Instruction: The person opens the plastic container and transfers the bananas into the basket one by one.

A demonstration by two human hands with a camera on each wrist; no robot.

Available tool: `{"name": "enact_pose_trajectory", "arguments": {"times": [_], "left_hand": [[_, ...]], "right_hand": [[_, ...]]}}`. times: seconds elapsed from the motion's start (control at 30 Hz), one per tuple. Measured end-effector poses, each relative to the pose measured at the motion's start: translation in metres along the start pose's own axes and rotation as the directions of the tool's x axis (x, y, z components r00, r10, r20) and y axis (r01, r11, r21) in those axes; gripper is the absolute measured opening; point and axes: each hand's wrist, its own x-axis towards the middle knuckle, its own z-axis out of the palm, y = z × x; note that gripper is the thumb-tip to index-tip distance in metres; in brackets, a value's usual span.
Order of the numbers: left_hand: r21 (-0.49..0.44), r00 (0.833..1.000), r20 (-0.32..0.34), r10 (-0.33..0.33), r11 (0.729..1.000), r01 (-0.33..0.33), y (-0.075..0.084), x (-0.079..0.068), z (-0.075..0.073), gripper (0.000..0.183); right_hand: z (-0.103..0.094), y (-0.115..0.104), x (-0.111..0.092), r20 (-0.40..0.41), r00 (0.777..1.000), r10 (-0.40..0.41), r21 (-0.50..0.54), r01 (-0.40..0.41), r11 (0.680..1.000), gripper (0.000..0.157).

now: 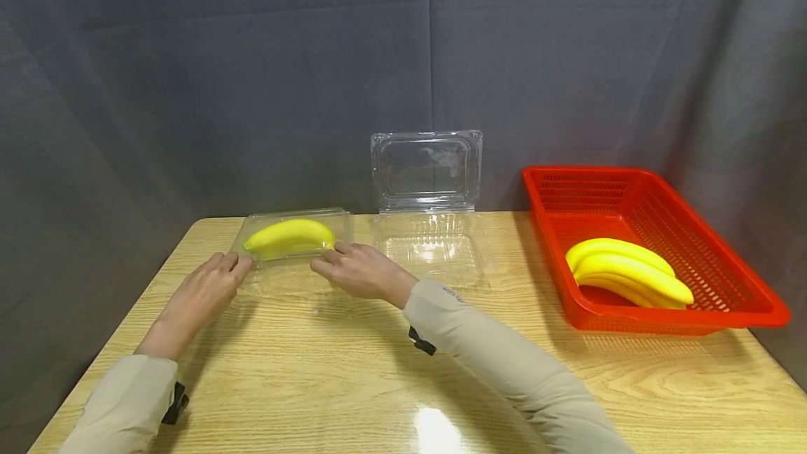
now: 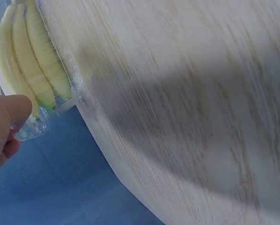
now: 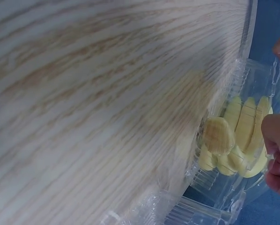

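Note:
A clear plastic clamshell box lies at the table's far left, with yellow bananas inside. Through its clear wall, several bananas show side by side in the right wrist view. My left hand pinches the box's near left corner, thumb on top and fingers curled beneath. At the near right corner, my right hand grips the rim with curled fingers. The lid lies over the bananas; whether its edge is snapped down cannot be told.
Right of the hands stands a second clear clamshell box, its lid upright against the grey curtain. A red plastic basket with a bunch of bananas sits on the wooden table at the right.

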Motion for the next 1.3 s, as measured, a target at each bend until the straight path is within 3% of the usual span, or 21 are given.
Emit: {"name": "enact_pose_trajectory", "arguments": {"times": [0.17,0.47,0.8,1.3], "left_hand": [[0.006,1.0,-0.006,-0.004,1.0,0.004,0.001,0.001,0.001,0.041],[0.005,0.999,-0.025,-0.021,1.0,0.021,0.003,0.003,0.006,0.03],[-0.016,0.998,-0.046,-0.046,0.999,0.045,0.005,0.005,0.003,0.024],[-0.096,0.992,-0.07,-0.103,0.991,0.097,0.0,0.008,-0.007,0.047]], "right_hand": [[-0.003,-0.002,-0.004,0.004,1.0,0.002,0.016,-0.002,1.0,0.012],[-0.003,-0.001,-0.009,-0.06,0.998,-0.004,-0.017,0.003,1.0,0.012],[-0.007,-0.001,-0.012,-0.103,0.994,0.031,0.026,-0.028,0.999,0.01],[-0.018,-0.002,-0.016,-0.169,0.983,0.074,0.189,-0.042,0.981,0.012]]}}
